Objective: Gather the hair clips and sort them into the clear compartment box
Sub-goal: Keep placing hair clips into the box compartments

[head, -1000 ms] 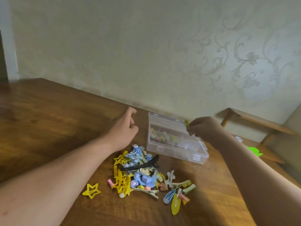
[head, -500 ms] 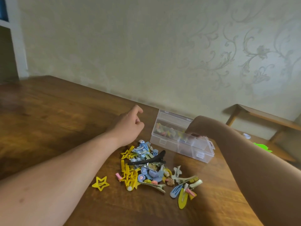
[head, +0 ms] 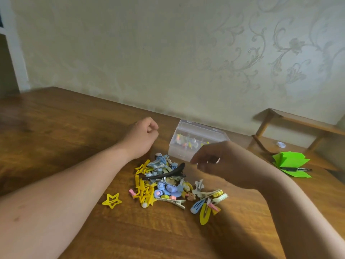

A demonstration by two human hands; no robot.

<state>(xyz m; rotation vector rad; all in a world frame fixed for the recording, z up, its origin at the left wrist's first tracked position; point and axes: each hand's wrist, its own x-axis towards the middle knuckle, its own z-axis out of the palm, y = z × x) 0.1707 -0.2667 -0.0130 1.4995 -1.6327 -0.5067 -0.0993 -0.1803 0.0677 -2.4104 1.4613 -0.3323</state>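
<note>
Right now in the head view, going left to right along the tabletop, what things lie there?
Lone yellow star-shaped clip → mixed heap of colourful hair clips → yellow teardrop snap clip at the heap's right edge → bright green folded paper, off to the right.

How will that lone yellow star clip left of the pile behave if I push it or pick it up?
The yellow star clip looks thin and flat on the wooden table, so it will probably slide rather than roll or tip. It seems light and fairly stiff. Lying flush, it may be fiddly to pinch; try lifting one point first.
</note>
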